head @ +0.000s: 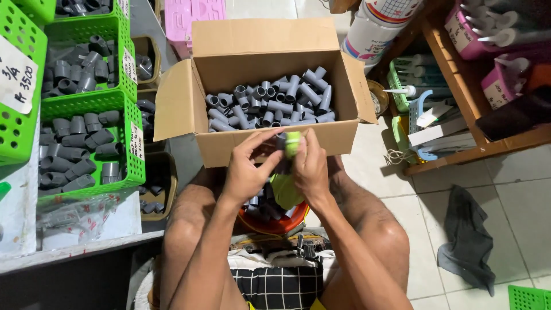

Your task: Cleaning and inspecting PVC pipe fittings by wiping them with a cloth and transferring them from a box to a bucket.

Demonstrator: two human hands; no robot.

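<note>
Head view, looking down at a seated person's bare knees and two hands held together in front of an open cardboard box. The left hand and right hand meet around a small lime-green roll, with a grey pipe fitting just showing between the fingertips. Both grips are pinched closed on these two pieces, thumbs and forefingers touching them. It looks as if the green roll is being worked around the fitting; a further turn would call for a steady pinch from one hand while the other circles.

The box holds a heap of grey plastic pipe fittings, mostly tee and elbow shapes. Below the hands, between the knees, an orange bowl holds more grey fittings. To the left, green plastic baskets are stacked, each filled with similar grey fittings. A dark cloth lies on the tiled floor at right.
</note>
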